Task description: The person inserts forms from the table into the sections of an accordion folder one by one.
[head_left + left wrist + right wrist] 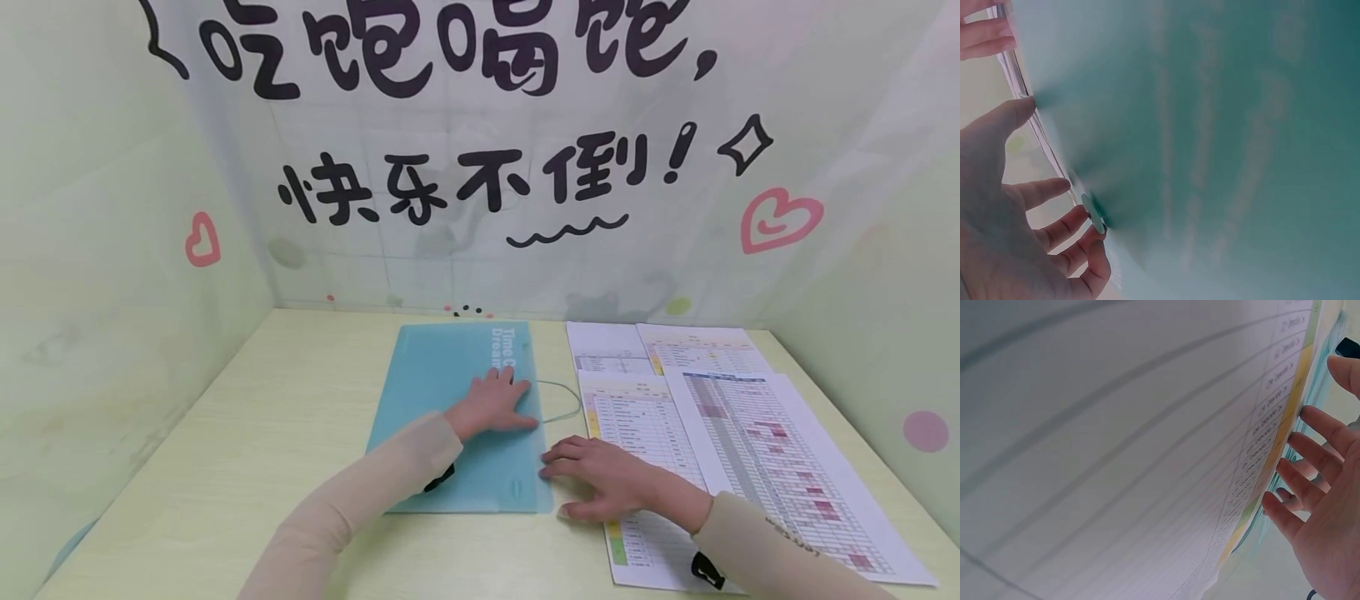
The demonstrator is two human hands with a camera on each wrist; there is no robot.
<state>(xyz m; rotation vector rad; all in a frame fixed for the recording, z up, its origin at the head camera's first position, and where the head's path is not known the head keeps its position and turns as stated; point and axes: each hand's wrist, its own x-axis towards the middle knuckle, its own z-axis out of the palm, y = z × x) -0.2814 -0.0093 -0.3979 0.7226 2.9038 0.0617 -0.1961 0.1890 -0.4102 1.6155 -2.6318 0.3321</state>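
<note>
A teal plastic folder (450,383) with pale lettering lies flat on the table, a thin cord loop (561,400) reaching out past its right edge. My left hand (491,404) rests on the folder's right part, fingers spread, its thumb at the edge near the cord. A small round teal button (1091,211) shows by its fingertips in the left wrist view. My right hand (600,479) lies at the folder's lower right edge, fingers loosely extended and holding nothing, its wrist over a printed sheet (645,433) with a coloured side strip.
Right of that sheet lies another printed sheet (795,475) with a grey and red grid. Two more sheets lie behind, a white one (607,337) and one with a coloured table (705,346). Fabric walls with writing (480,183) enclose the pale wooden table (247,433).
</note>
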